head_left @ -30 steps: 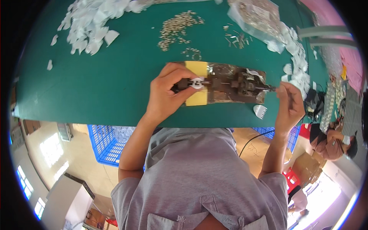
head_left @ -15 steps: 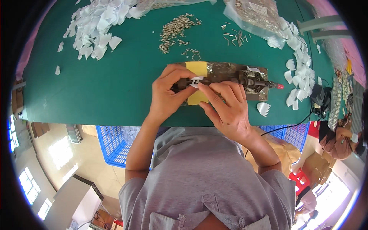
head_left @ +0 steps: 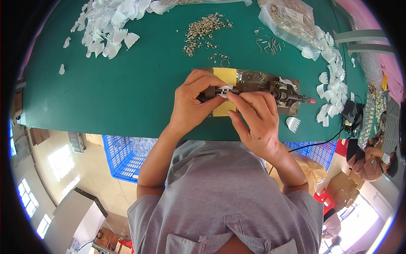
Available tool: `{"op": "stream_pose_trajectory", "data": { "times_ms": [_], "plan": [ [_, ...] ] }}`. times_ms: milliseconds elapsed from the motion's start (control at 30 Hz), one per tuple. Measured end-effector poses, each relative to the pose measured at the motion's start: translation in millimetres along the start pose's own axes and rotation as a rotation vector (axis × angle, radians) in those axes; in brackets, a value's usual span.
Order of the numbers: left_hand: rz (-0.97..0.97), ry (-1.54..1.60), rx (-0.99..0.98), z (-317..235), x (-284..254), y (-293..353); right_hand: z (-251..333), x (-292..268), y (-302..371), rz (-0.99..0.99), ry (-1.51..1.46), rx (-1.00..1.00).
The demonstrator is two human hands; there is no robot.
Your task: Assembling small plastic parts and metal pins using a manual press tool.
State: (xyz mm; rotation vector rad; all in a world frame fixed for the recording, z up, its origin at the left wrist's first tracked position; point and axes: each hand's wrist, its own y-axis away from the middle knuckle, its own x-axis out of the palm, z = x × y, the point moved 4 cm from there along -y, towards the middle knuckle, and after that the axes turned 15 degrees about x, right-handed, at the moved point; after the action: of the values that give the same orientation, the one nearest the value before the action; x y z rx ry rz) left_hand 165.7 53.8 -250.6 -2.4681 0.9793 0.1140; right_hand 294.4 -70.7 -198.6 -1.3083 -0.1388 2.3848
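Observation:
A white toothed plastic clip piece (head_left: 225, 90) sits at the middle of a dark metal bench fixture (head_left: 253, 78). My left hand (head_left: 190, 99) is closed on it, pinching it between thumb and index finger from the left. From the right, the index fingertip of my right hand (head_left: 258, 120) touches the piece. The right thumb stands apart, lower down, and the other right fingers are bent. Nothing shows in the gap between right thumb and index finger. A yellow strip (head_left: 224, 76) lies across the fixture under my hands. At its right end is a red-tipped rod (head_left: 312, 101).
Small metal springs (head_left: 202, 31) and loose pins (head_left: 270, 44) lie beyond the fixture. White toothed pieces (head_left: 116, 42) are heaped far left, with more pieces (head_left: 334, 80) at the right. A clear bag (head_left: 289, 23) lies far right. Blue baskets (head_left: 122, 158) stand below the table edge.
The whole table has shifted slightly rightward in view, hands and fixture with it. Both hands keep nearly the same pose at the white clip piece.

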Motion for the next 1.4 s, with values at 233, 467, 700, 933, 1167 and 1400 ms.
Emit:
{"op": "stream_pose_trajectory", "data": {
  "times_ms": [233, 467, 700, 933, 1167, 1400],
  "plan": [
    [-0.004, -0.007, 0.036, 3, 1, 1, 2, 1, -6, -0.028, 0.079, -0.077],
    [0.005, 0.0, -0.008, 2, 1, 1, 0, 0, -5, -0.032, 0.074, -0.06],
    [0.005, -0.014, 0.039, 3, 2, 0, -4, -5, -12, 0.004, -0.025, -0.04],
    [-0.024, 0.035, -0.021, 6, 5, 1, -12, -18, -20, -0.104, -0.114, 0.044],
    [-0.025, -0.019, 0.095, 5, 4, -1, -25, -52, -4, -0.249, -0.099, 0.124],
    [0.028, -0.033, 0.096, 4, 9, -4, -62, -83, 36, -0.359, 0.015, 0.301]
  ]
}}
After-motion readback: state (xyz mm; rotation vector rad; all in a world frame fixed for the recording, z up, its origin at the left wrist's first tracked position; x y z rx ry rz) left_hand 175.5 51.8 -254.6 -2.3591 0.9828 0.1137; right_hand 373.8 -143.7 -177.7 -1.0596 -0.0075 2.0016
